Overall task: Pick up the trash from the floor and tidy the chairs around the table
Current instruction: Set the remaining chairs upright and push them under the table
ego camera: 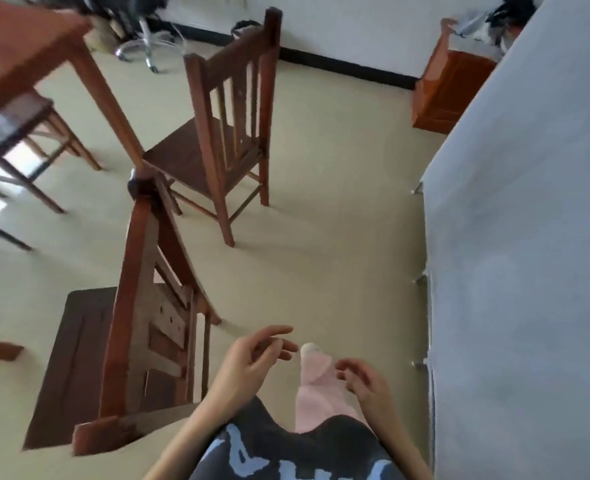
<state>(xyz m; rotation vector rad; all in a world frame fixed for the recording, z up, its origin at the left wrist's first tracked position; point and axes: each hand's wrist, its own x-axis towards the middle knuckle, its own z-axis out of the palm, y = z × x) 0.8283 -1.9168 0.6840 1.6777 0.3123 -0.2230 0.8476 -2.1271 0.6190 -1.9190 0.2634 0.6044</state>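
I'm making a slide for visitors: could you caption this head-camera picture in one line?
Both empty hands, left hand and right hand, hover open beside two wooden chairs, near chair and far chair, pulled out from the table.

Pale room, beige floor (338, 237)

Ahead of the hands: white wall (355, 26) with black skirting; an orange-brown cabinet (449, 91) far right; grey surface (529, 237) alongside.

The chairs (224, 133) and table (19, 46) are glossy reddish-brown wood, the floor (321, 254) smooth matt beige.
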